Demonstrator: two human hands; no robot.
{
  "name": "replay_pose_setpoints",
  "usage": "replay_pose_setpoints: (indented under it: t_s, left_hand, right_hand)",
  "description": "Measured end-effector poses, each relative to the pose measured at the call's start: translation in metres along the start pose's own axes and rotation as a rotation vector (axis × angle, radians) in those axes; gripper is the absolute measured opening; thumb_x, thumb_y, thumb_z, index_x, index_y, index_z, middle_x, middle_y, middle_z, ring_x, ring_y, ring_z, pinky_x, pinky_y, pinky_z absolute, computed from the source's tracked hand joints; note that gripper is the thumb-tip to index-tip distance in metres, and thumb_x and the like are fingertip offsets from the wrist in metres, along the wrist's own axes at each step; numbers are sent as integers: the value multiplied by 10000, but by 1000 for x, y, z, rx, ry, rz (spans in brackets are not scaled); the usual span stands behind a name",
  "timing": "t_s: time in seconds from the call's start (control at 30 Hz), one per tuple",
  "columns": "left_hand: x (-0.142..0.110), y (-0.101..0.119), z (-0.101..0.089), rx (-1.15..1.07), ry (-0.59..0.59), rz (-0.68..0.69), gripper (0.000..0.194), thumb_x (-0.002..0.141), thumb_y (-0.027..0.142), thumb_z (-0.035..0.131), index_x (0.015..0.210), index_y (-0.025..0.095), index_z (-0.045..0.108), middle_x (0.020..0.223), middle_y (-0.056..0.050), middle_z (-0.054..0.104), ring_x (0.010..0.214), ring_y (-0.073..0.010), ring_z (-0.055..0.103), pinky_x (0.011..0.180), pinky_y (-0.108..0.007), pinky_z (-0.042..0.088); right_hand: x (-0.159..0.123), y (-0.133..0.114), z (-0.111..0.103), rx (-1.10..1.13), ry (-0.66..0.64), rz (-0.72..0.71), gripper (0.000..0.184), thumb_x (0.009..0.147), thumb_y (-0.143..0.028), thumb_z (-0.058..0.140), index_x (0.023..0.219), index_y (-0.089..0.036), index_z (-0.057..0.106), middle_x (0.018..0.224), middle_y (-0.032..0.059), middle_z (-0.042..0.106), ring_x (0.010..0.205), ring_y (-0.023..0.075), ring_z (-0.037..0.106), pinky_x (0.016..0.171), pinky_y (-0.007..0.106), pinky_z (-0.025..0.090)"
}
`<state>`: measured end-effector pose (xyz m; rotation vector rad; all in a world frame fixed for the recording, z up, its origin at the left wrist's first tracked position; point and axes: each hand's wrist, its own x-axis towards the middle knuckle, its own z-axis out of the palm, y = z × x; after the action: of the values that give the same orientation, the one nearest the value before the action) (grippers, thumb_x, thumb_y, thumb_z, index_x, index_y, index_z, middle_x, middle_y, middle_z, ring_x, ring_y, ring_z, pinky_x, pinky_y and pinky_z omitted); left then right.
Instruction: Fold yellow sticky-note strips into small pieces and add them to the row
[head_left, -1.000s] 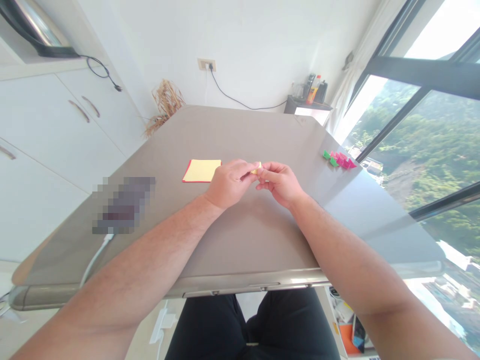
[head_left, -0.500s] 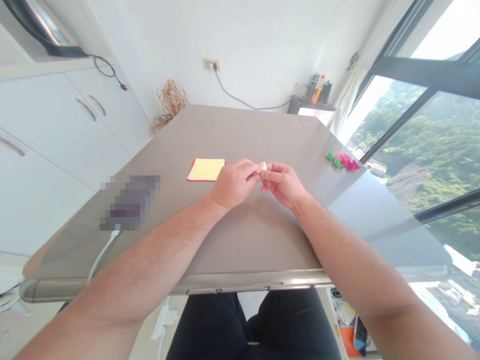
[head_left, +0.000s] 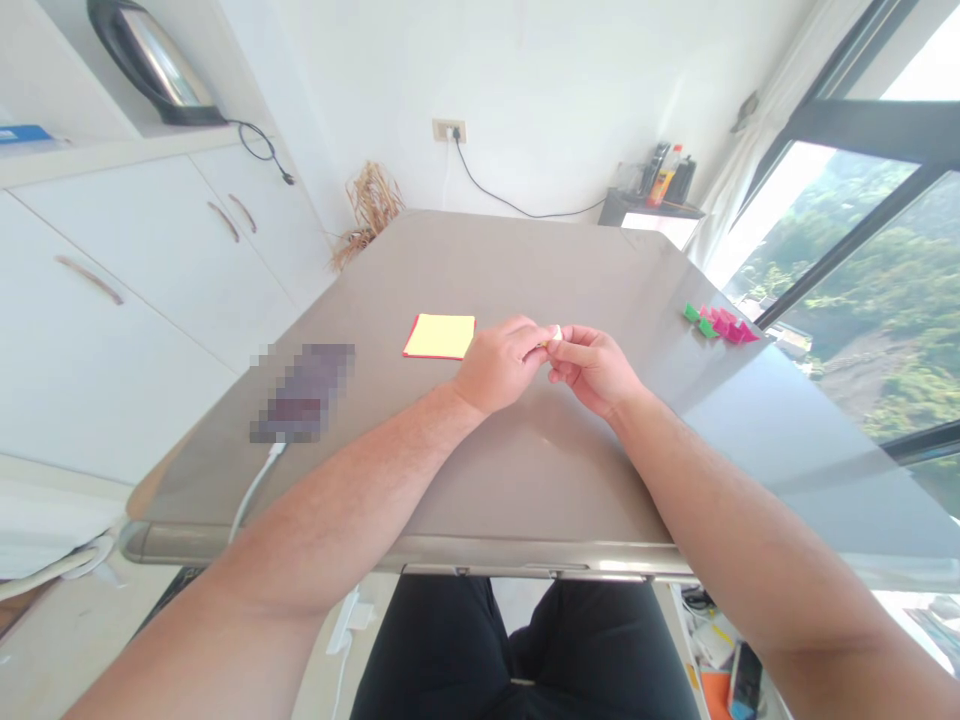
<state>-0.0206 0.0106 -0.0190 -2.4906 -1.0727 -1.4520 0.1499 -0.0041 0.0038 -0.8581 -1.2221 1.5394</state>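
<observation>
My left hand (head_left: 501, 362) and my right hand (head_left: 594, 366) meet over the middle of the grey table (head_left: 525, 480), both pinched on a small folded piece of yellow paper (head_left: 554, 333) held between the fingertips. Only a pale corner of that paper shows above the fingers. A pad of yellow sticky notes with a red edge (head_left: 440, 336) lies flat on the table just left of my left hand.
Several small folded pink and green paper pieces (head_left: 720, 324) sit near the table's right edge by the window. A blurred dark object (head_left: 304, 392) with a white cable lies at the left. Dried grass (head_left: 370, 207), a wall socket and a side shelf with bottles (head_left: 660, 180) stand beyond the far edge.
The view has shifted, so everything sits further right in the picture. My hands keep the same pinch on the yellow paper, with less of it showing now.
</observation>
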Motion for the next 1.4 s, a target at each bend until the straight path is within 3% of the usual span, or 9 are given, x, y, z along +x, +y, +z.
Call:
replay_pose_setpoints:
  t_s: [0.43, 0.6, 0.7, 0.83, 0.97, 1.07, 1.23, 1.4]
  left_hand:
    - [1, 2, -3, -111, 23, -31, 167, 946, 252, 617, 1042, 218, 749, 883, -34, 752, 808, -149, 683, 751, -277, 522]
    - [1, 5, -3, -158, 30, -110, 162, 931, 286, 647, 1030, 232, 764, 889, -34, 760, 822, -156, 689, 766, -292, 534]
    - [2, 5, -2, -305, 49, -258, 167, 879, 339, 719, 991, 233, 781, 891, -44, 766, 828, -174, 698, 788, -327, 557]
    - [4, -2, -1, -778, -11, -589, 344, 761, 436, 829, 1006, 202, 772, 900, -62, 776, 773, -184, 711, 757, -367, 596]
    - [7, -13, -4, -1134, -62, -768, 362, 697, 449, 880, 896, 175, 751, 815, -54, 757, 718, -156, 703, 708, -333, 595]
    - [9, -17, -8, -1229, -95, -801, 322, 683, 426, 895, 821, 178, 745, 780, -40, 747, 724, -144, 700, 697, -306, 590]
    - [8, -15, -9, -1219, -113, -765, 377, 660, 385, 916, 965, 209, 781, 925, -62, 774, 789, -165, 716, 729, -333, 596]
    - [7, -14, -8, -1161, -170, -712, 390, 671, 397, 909, 986, 203, 786, 931, -76, 772, 792, -169, 701, 713, -341, 574]
  right_hand:
    - [1, 0, -6, -20, 6, -8, 241, 686, -369, 877, 692, -190, 716, 564, -37, 491, 577, 97, 438, 593, 272, 453]
    - [-1, -2, -1, -19, 33, -6, 262, 664, -404, 877, 702, -195, 725, 561, -38, 485, 573, 100, 424, 582, 278, 453]
    - [0, -2, 0, -7, 30, -9, 233, 669, -388, 862, 702, -198, 731, 542, -40, 463, 570, 103, 415, 572, 278, 450]
    - [2, -1, 0, -14, 69, -39, 195, 683, -381, 819, 704, -206, 736, 549, -30, 489, 572, 116, 447, 579, 299, 476]
    - [0, 4, 4, -208, 167, -241, 129, 731, -352, 774, 754, -226, 753, 671, -6, 625, 621, 130, 532, 615, 317, 512]
    - [-3, 5, 9, -349, 192, -340, 83, 754, -316, 751, 747, -234, 740, 710, -6, 668, 643, 136, 584, 625, 318, 516]
    - [-2, 3, 11, -302, 185, -288, 121, 778, -335, 730, 805, -219, 748, 753, 15, 719, 694, 153, 647, 635, 312, 546]
    - [-2, 3, 7, -293, 70, -256, 140, 782, -345, 728, 810, -208, 742, 760, 28, 727, 763, 180, 679, 659, 319, 551]
